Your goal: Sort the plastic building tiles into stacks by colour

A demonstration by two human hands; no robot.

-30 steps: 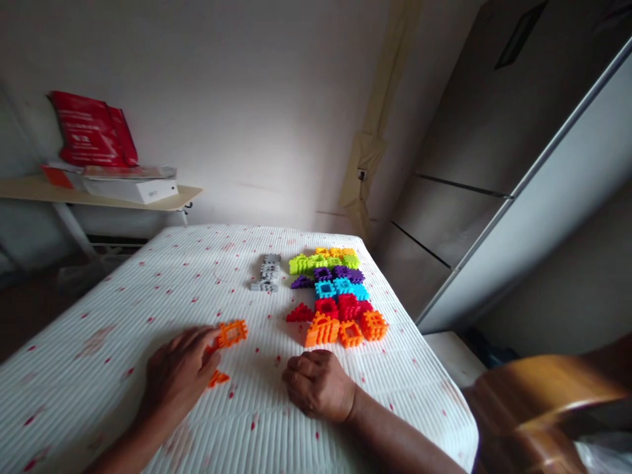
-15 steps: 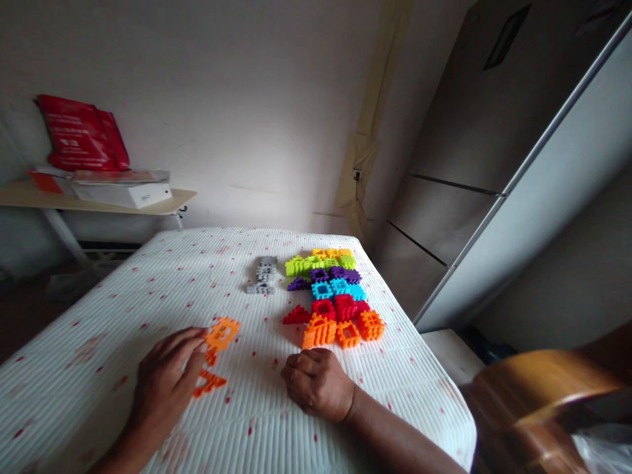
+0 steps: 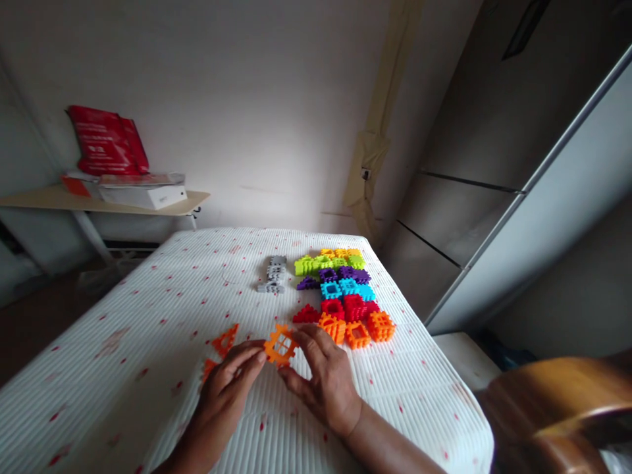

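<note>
An orange square building piece with a window grid [image 3: 281,345] is held up over the table, between both hands. My left hand [image 3: 222,388] pinches its left edge between thumb and fingers. On the opposite side, my right hand [image 3: 328,375] has its thumb and fingers closed about the right edge. Behind the left hand lies an orange triangular piece [image 3: 226,340]. Another orange piece [image 3: 208,368] is partly hidden by that hand. Just beyond the right hand, orange square pieces [image 3: 357,334] stand in stacks, with a red triangular piece [image 3: 307,314] to their left.
Rows of red, light-blue [image 3: 331,290], purple, green and yellow pieces run toward the table's far right. Grey pieces [image 3: 276,270] sit to their left. A side table [image 3: 44,199] with a red bag is at the left, a tall cabinet [image 3: 459,151] at the right.
My left hand has moved right with the orange window piece, leaving the triangular pieces on the table. My right hand has opened from its fist and met the window piece.
</note>
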